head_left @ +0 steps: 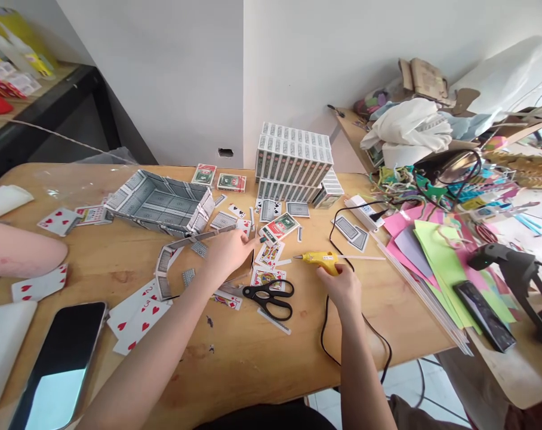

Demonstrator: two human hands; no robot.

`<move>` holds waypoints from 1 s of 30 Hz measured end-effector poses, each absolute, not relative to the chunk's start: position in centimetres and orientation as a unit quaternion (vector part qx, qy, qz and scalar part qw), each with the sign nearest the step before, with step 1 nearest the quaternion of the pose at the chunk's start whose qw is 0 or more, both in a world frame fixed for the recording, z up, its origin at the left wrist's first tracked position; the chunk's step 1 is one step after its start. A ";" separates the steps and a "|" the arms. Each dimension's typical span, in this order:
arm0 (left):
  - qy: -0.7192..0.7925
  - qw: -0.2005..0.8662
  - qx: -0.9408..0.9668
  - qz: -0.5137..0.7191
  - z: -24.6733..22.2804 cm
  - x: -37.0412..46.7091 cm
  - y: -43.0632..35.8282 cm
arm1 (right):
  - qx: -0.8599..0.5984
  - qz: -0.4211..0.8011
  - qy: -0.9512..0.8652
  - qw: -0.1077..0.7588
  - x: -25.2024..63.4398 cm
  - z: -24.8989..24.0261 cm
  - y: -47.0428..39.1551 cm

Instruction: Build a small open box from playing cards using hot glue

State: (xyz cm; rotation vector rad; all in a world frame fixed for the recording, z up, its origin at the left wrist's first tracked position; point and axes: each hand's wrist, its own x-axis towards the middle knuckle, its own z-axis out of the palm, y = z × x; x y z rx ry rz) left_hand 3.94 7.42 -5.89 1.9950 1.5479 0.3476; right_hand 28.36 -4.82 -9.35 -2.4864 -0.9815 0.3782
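Phone (58, 364); right hand (344, 288) holding glue gun (318, 259); card-lined tray (166, 206); stacked card boxes (293, 156)

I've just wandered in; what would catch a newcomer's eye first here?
Probably the tall stack of white-and-dark-green card packs at the back of the pale wooden table. To its left sits an open rectangular box made of grey-patterned cards. Nearer the front, a bright yellow glue gun stands out in the fingers of the right hand.

Both forearms (163, 337) reach forward, the left hand (230, 249) angled inward and the right hand (342, 288) curled
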 end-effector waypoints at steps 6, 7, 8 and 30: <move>0.554 0.361 0.732 0.164 -7.0 5.8 9.5 | -0.836 0.268 -0.256 0.404 27.9 -6.3 -5.4; 0.555 0.366 0.723 0.188 -6.7 5.8 9.7 | -0.810 0.296 -0.237 0.448 27.7 -5.8 -5.4; 0.555 0.370 0.712 0.218 -6.4 5.8 9.8 | -0.779 0.325 -0.222 0.488 27.5 -5.5 -5.4; 0.334 0.757 0.129 0.547 2.1 -0.4 10.3 | -0.468 0.529 -0.490 0.511 19.6 1.0 1.7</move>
